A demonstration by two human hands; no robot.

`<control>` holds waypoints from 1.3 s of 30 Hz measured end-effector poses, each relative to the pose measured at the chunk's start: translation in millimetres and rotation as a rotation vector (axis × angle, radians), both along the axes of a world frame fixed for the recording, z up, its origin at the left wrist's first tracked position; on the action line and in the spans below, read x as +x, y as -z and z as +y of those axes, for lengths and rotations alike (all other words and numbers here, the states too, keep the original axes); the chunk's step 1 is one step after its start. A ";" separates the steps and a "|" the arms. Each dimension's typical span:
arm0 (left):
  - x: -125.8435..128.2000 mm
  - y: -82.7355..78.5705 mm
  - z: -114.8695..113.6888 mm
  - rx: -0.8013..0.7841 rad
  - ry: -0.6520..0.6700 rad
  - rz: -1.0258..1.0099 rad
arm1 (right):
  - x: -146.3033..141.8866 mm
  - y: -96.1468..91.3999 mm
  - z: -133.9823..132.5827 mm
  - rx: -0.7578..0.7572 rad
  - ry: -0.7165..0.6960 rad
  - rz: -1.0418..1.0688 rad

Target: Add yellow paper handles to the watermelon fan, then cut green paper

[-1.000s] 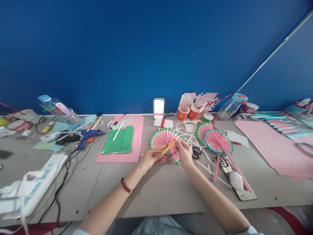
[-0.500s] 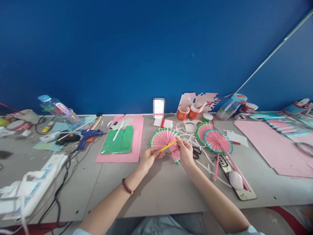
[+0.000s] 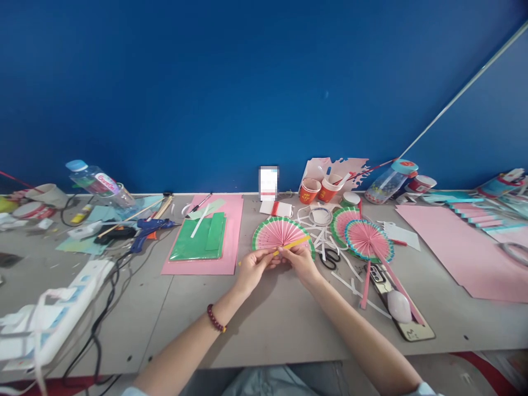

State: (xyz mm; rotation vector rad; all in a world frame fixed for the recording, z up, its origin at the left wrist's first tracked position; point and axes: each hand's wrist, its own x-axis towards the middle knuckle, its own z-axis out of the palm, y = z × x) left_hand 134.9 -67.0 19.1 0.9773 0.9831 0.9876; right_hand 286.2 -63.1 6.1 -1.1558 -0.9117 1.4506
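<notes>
A narrow yellow strip (image 3: 297, 242) is pinched between both hands, slanting up to the right. My left hand (image 3: 254, 268), with a dark bead bracelet at the wrist, is closed on its lower part. Close beside it, my right hand (image 3: 302, 264) has thumb and fingers closed on the strip's middle, and the far end sticks out past them. Just beyond the hands lies a pleated pink paper fan (image 3: 275, 232) with a green edge, its lower part hidden by them. Black-handled scissors (image 3: 330, 258) rest right of my right hand among white paper strips (image 3: 347, 286).
To the left are a green packet (image 3: 196, 242) on pink paper, a blue glue gun (image 3: 150, 231) and a power strip (image 3: 70, 313) with cables. Rightward lie a blue-edged fan (image 3: 368, 240), a phone (image 3: 416, 328) and pink sheets (image 3: 466, 247). Red paper cups (image 3: 309, 191) stand behind.
My right hand has slid along the yellow strip toward my left hand and lowered a little. More of the strip's right end now shows.
</notes>
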 end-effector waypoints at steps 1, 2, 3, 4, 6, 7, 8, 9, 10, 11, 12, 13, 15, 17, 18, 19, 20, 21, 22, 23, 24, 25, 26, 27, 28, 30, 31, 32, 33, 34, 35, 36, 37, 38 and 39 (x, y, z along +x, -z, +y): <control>-0.2 -0.6 -0.4 -0.002 0.013 0.016 | 0.4 0.1 -0.4 0.022 0.017 -0.024; -0.6 -1.1 -0.6 -0.007 0.032 0.033 | 0.8 -0.1 -0.7 0.045 0.035 -0.035; -1.2 -1.5 -0.3 -0.016 0.055 0.046 | 1.2 -0.4 -1.1 0.067 0.050 -0.038; -1.8 -1.8 0.2 -0.026 0.078 0.052 | 1.4 -0.6 -1.3 0.083 0.064 -0.036; -3.3 -2.1 1.8 -0.039 0.119 0.048 | 2.2 -1.3 -1.4 0.083 0.078 -0.044; -4.1 -2.2 2.8 -0.039 0.133 0.042 | 3.2 -1.9 -0.9 0.069 0.086 -0.051; -4.8 -2.3 3.6 -0.035 0.135 0.040 | 4.7 -2.8 -0.1 0.053 0.102 -0.051; -5.4 -2.4 4.4 -0.032 0.131 0.043 | 6.8 -4.3 1.1 0.040 0.125 -0.041; -5.8 -2.4 5.0 -0.029 0.126 0.048 | 9.6 -6.2 2.8 0.031 0.156 -0.017; -6.0 -2.4 5.4 -0.027 0.122 0.055 | 12.8 -8.4 4.7 0.028 0.193 0.016; -5.9 -2.4 5.6 -0.025 0.118 0.063 | 16.1 -10.9 6.8 0.026 0.229 0.049; -5.6 -2.6 5.6 -0.024 0.116 0.071 | 19.2 -13.4 8.7 0.022 0.258 0.078; -4.6 -3.2 5.1 -0.019 0.120 0.078 | 23.2 -17.5 11.5 0.009 0.295 0.132; -3.8 -4.7 4.0 -0.012 0.127 0.074 | 23.2 -19.8 12.4 -0.009 0.311 0.199; -3.7 -5.7 3.4 -0.010 0.133 0.070 | 21.9 -20.0 12.1 -0.016 0.311 0.231; -3.9 -6.8 2.7 -0.008 0.143 0.065 | 20.0 -19.8 11.6 -0.017 0.303 0.253; -4.4 -7.9 2.1 -0.008 0.161 0.060 | 17.7 -19.0 10.9 -0.012 0.289 0.262; -5.1 -8.9 1.4 -0.011 0.189 0.055 | 15.3 -18.0 10.0 -0.005 0.270 0.260; -5.8 -9.8 0.8 -0.017 0.223 0.047 | 13.1 -16.8 9.1 0.003 0.253 0.247; -6.3 -10.5 0.2 -0.024 0.261 0.040 | 11.1 -15.6 8.2 0.008 0.236 0.230; -6.7 -10.9 -0.3 -0.030 0.296 0.037 | 9.5 -14.7 7.4 0.008 0.218 0.213; -6.9 -11.0 -0.8 -0.036 0.320 0.041 | 8.3 -14.0 6.6 0.005 0.200 0.198; -6.8 -10.9 -1.3 -0.036 0.333 0.052 | 7.5 -13.8 6.1 0.000 0.183 0.189; -6.4 -10.6 -1.7 -0.028 0.331 0.069 | 7.1 -13.9 5.7 -0.002 0.164 0.185; -6.0 -10.0 -2.1 -0.014 0.322 0.090 | 7.1 -14.4 5.5 0.000 0.152 0.187; -5.0 -8.6 -2.7 0.019 0.299 0.126 | 8.2 -16.1 5.9 0.014 0.167 0.210; -4.5 -7.8 -3.0 0.035 0.294 0.136 | 9.0 -17.0 6.3 0.020 0.184 0.224; -4.2 -6.8 -3.1 0.045 0.294 0.139 | 9.9 -17.7 6.9 0.024 0.201 0.236; -3.9 -5.7 -3.1 0.047 0.300 0.137 | 10.9 -18.1 7.6 0.026 0.213 0.244; -3.8 -4.6 -2.9 0.046 0.313 0.131 | 11.7 -18.0 8.4 0.025 0.222 0.248; -3.8 -3.5 -2.4 0.048 0.328 0.122 | 12.5 -17.6 9.2 0.020 0.229 0.246; -4.0 -2.5 -1.5 0.051 0.340 0.114 | 13.4 -16.9 10.1 0.013 0.241 0.243; -4.5 -1.6 -0.3 0.059 0.345 0.109 | 14.4 -16.1 11.1 0.009 0.265 0.244; -5.2 -1.0 1.3 0.069 0.337 0.106 | 15.7 -15.1 12.2 0.008 0.300 0.251; -6.1 -0.7 3.2 0.081 0.316 0.103 | 17.4 -14.3 13.4 0.012 0.337 0.264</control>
